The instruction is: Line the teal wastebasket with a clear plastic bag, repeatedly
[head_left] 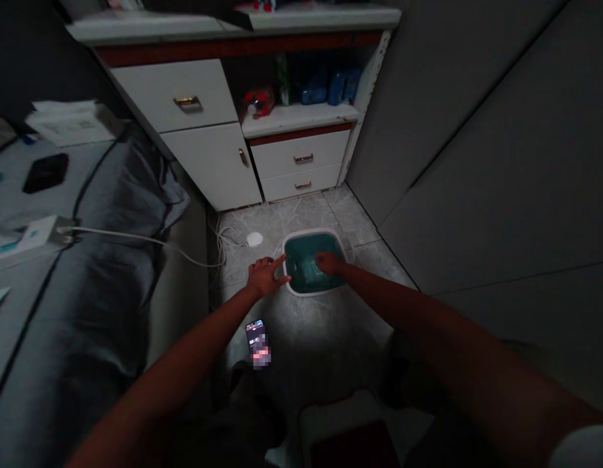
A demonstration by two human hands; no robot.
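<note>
A teal basin [294, 286] with a pale rim sits on the grey tiled floor in front of me. At its left side is my left hand [265, 277], thumb and forefinger spread apart against the rim. My right hand [329, 263] reaches over the right rim into the basin, its fingers curled in. Whether anything is between those fingers is too dark and blurred to make out. A pale, shiny patch shows at the basin's bottom; I cannot tell if it is water or an object.
A lit phone [257, 341] lies on the floor near my left forearm. A white cable [184, 257] runs from a power strip [38, 234] on the sofa to the floor. White cabinets [203, 156] stand ahead, a grey wardrobe [501, 195] to the right, a stool [330, 416] below me.
</note>
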